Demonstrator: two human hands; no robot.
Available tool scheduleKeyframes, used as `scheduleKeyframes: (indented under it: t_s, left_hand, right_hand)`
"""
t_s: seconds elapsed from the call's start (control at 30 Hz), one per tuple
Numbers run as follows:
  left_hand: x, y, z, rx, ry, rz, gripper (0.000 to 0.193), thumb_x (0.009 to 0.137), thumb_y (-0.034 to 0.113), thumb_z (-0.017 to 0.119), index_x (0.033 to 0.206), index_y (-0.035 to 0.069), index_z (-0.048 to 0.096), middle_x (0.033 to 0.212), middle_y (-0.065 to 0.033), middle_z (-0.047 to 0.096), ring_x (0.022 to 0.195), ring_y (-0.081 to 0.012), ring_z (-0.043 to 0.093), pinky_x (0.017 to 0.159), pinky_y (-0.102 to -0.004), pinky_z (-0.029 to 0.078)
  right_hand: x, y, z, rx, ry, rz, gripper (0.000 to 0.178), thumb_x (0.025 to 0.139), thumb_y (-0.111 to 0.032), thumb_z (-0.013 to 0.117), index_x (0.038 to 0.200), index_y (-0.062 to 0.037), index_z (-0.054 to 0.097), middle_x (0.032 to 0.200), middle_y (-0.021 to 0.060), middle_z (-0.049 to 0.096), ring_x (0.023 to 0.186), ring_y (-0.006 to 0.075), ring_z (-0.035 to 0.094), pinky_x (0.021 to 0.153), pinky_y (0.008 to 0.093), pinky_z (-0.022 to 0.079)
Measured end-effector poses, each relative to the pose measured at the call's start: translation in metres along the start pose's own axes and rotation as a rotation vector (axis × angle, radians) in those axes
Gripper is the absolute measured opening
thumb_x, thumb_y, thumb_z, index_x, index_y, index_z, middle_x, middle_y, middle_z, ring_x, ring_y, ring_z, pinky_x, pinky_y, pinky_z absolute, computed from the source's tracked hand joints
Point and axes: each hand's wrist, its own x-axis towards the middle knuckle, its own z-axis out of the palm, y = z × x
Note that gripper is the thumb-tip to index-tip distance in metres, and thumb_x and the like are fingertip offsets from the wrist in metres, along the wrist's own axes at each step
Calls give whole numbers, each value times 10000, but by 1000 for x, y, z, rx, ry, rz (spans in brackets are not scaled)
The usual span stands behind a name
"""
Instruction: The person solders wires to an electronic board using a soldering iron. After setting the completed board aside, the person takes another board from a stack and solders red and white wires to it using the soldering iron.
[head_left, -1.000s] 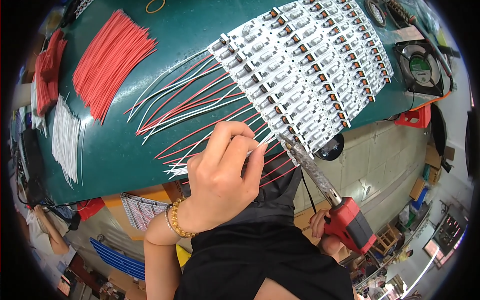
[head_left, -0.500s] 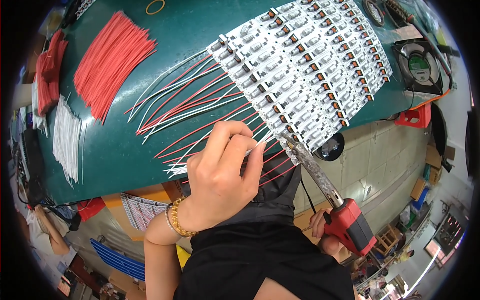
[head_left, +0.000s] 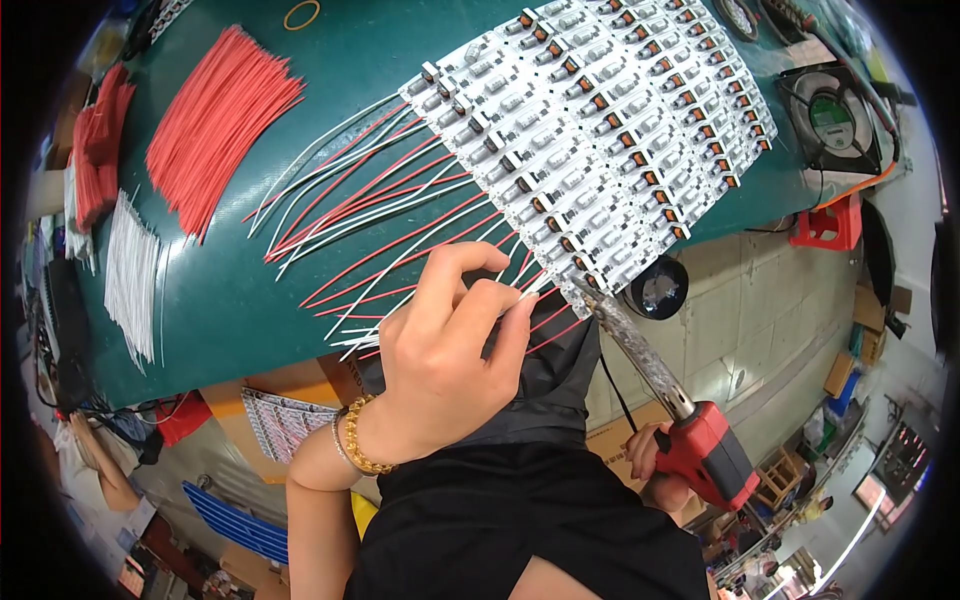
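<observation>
A panel of white circuit boards [head_left: 590, 120] with rows of small components lies on the green table, its lower corner jutting past the edge. Red and white wires fan out from its left side. My left hand [head_left: 445, 350] pinches a white wire [head_left: 535, 284] between thumb and finger, close to that corner. In my right hand [head_left: 655, 468], partly hidden behind the handle, is a red and black soldering iron [head_left: 648, 355]. Its metal tip meets the panel's edge by the wire end; whether it touches the board I cannot tell.
Bundles of red wires [head_left: 220, 130] and white wires [head_left: 132, 280] lie on the table's left. A fan [head_left: 830, 120] stands at the right, above a red stool [head_left: 828, 232]. A round black container [head_left: 660, 288] is below the table edge. Another person's arm [head_left: 105, 465] shows at lower left.
The iron's tip has moved slightly toward the panel's lower corner. My left hand keeps its pinch, shifted a little along the edge. The view has shifted slightly.
</observation>
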Motion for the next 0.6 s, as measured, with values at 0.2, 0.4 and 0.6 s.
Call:
scheduleKeyframes:
  t_s: [0.2, 0.4, 0.6]
  left_hand:
    - [-1, -1, 3, 23, 23, 29, 141, 724, -13, 759, 747, 13, 622, 954, -67, 609, 456, -122, 453, 413, -280, 354]
    - [-2, 0, 5, 60, 20, 32, 143, 738, 11, 759, 752, 21, 617, 949, -63, 611, 448, -124, 471, 412, -288, 364]
    - [-2, 0, 6, 98, 27, 50, 150, 743, 23, 759, 762, 23, 610, 953, -61, 614, 441, -130, 473, 408, -292, 368]
  right_hand:
    - [-11, 10, -8, 35, 101, 234, 378, 832, -301, 698, 612, -40, 535, 583, 35, 525, 509, 147, 479, 482, 298, 337]
    - [-9, 15, -11, -73, 86, 116, 299, 801, -280, 620, 583, -96, 531, 545, 1, 515, 474, 146, 490, 451, 271, 329]
    - [-29, 33, -21, -435, 172, 0, 255, 795, -216, 557, 560, -118, 533, 538, -23, 526, 480, 134, 519, 453, 263, 352]
